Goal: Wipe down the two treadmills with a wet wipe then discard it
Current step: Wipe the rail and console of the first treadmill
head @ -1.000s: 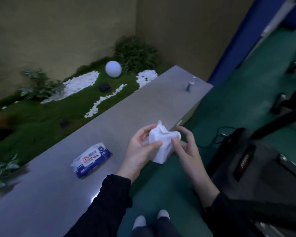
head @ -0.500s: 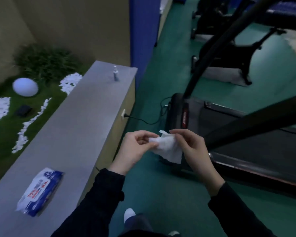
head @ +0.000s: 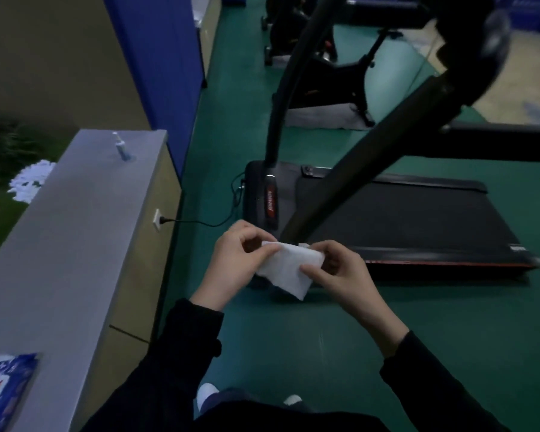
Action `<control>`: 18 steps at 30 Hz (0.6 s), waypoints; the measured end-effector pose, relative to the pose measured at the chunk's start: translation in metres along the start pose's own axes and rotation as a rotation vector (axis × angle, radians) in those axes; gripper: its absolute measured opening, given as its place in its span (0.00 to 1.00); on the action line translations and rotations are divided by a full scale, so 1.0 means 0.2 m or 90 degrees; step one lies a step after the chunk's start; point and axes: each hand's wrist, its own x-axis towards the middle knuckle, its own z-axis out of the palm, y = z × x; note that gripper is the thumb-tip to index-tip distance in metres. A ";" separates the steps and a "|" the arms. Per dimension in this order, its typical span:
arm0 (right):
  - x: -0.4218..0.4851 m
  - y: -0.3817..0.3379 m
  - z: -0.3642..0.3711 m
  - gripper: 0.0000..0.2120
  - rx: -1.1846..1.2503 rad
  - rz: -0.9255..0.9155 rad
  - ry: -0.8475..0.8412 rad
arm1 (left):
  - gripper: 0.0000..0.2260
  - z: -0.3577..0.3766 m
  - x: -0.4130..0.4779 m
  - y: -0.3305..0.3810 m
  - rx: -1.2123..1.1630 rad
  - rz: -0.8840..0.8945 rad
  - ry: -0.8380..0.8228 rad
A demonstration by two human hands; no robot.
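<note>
A white wet wipe (head: 289,268) is stretched between both hands at chest height. My left hand (head: 236,263) pinches its left edge and my right hand (head: 345,272) pinches its right side. Just beyond the hands lies a black treadmill (head: 402,219) on the green floor, its belt running to the right. Two black uprights (head: 368,157) rise from its front end toward the upper right. A second dark machine (head: 321,76) stands farther back; I cannot tell what kind it is.
A long grey ledge (head: 75,232) runs along my left, with a blue-and-white wipe pack (head: 3,391) at its near end and a small bottle (head: 120,148) at its far end. A black cable (head: 206,222) goes from a wall socket to the treadmill. A blue panel (head: 159,67) stands behind.
My view has swung right from the ledge to the treadmill. The crumpled wipe has been pulled flatter between both hands.
</note>
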 end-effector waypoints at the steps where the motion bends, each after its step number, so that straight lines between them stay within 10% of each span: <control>1: -0.02 0.02 -0.05 0.06 -0.025 -0.012 0.030 | 0.03 0.06 0.01 0.02 0.001 0.012 -0.015; 18: -0.57 0.47 -0.92 0.08 0.122 0.037 0.427 | 0.01 1.18 -0.03 0.37 0.004 0.047 -0.351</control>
